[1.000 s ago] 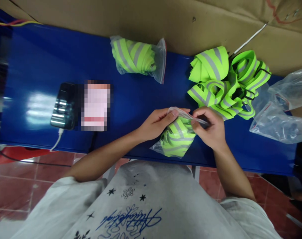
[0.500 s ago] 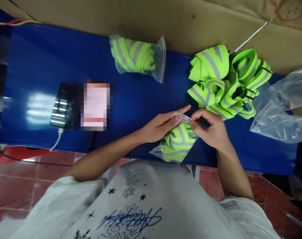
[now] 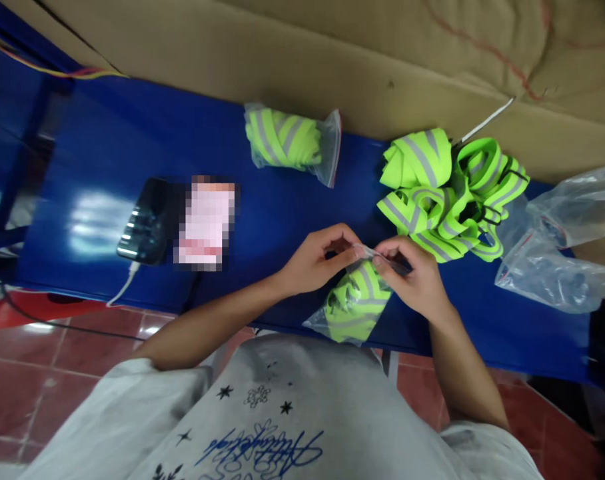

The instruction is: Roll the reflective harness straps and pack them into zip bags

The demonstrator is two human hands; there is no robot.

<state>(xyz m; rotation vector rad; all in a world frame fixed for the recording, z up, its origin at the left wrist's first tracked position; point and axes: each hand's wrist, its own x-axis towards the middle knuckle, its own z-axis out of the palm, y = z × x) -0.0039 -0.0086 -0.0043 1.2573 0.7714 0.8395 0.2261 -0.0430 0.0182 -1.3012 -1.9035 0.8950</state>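
A clear zip bag (image 3: 316, 321) with a yellow-green reflective strap (image 3: 360, 303) bundled inside lies at the table's front edge. My left hand (image 3: 320, 259) pinches the bag's top edge between thumb and forefinger. Close beside it, my right hand (image 3: 413, 272) is closed on the same edge, also in a pinch. Whether the seal is closed between my fingers is too small to tell. Just beyond my right hand sits a pile of loose reflective straps (image 3: 427, 200) with black buckles.
Another bagged strap (image 3: 285, 139) lies at the back of the blue table (image 3: 102, 153). To the left are a black device (image 3: 145, 223) with a white cable and a blurred-out panel (image 3: 207, 223). Clear plastic bags (image 3: 552, 270) lie at the right. Brown cardboard (image 3: 332, 60) stands behind.
My left hand has shifted from lying flat along the bag's top to a fingertip pinch closer to my right hand. The whole view has tilted and shifted slightly.
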